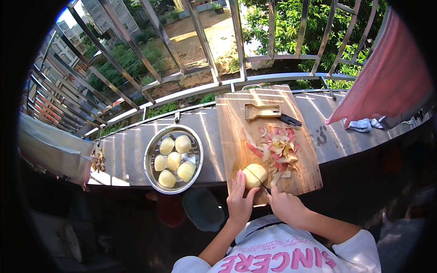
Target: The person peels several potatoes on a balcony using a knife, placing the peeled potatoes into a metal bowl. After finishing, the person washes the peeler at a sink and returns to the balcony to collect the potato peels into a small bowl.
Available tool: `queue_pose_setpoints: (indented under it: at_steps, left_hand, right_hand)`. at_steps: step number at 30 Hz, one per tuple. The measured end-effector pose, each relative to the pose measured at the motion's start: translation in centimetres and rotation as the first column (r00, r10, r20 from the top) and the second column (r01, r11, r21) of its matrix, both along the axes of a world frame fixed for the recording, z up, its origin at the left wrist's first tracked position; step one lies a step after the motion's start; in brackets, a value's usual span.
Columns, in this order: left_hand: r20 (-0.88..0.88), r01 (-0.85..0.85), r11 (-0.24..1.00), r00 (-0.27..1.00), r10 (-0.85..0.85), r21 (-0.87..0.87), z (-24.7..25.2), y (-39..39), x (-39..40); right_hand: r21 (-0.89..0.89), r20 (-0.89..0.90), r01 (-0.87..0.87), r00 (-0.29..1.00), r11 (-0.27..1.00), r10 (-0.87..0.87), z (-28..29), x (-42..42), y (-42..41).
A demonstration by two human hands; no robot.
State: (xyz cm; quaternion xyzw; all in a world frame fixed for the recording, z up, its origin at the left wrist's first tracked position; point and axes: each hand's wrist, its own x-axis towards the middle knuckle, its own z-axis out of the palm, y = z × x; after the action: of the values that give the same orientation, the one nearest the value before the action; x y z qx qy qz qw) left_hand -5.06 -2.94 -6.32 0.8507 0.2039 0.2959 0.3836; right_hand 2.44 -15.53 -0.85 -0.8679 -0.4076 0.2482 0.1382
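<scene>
A peeled, pale yellow fruit (256, 173), apple-like, rests near the front edge of the wooden cutting board (235, 116). My left hand (239, 199) steadies it from the left, thumb and fingers against its side. In my right hand (288, 208) is a knife (265, 187), its handle mostly hidden by the fingers. The thin blade lies across the fruit, seemingly in a cut; its depth cannot be seen. Beyond the fruit, red and yellowish peelings (281, 146) are heaped. A gold-coloured peeler (263, 112) with a dark handle lies toward the board's far end.
Left of the board, a steel bowl (147, 160) holds several peeled fruits in water. The grey ledge (211, 146) runs along a metal railing (205, 41). Ginger (99, 160) lies far left. Pink cloth (385, 75) hangs at right, above socks (358, 125). Below stands a blue-grey basin (205, 210).
</scene>
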Motion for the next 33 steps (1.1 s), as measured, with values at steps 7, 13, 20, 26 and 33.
queue_pose_setpoints:
  at_steps: [7, 13, 20, 26, 33]
  left_hand:
    - [-0.015, 0.023, 0.999, 1.000, -0.023, 0.022, 0.0, 0.8, 0.1]
    - [0.037, -0.034, 0.999, 0.999, 0.032, 0.036, -0.3, -0.2, 0.6]
    - [-0.030, -0.025, 0.992, 0.999, 0.029, 0.126, 1.1, -0.1, 0.9]
    - [-0.069, -0.061, 0.977, 0.996, 0.048, -0.204, 2.2, 0.9, 0.8]
    - [0.391, 0.344, 0.263, 0.908, 0.153, -0.902, 5.8, 0.9, 0.1]
  right_hand:
    - [0.037, 0.054, 0.005, 0.999, 0.999, -0.007, -0.8, -0.3, 0.3]
    - [0.071, 0.089, -0.074, 0.994, 0.995, 0.068, -1.1, 1.4, 1.3]
    - [-0.057, -0.158, 0.061, 0.985, 0.996, -0.069, 0.7, 1.2, -1.2]
    - [0.025, -0.182, 0.027, 0.983, 0.999, -0.022, 0.3, 2.9, -2.1]
    - [0.003, -0.838, 0.406, 0.499, 0.914, -0.219, 2.2, 4.4, -2.6]
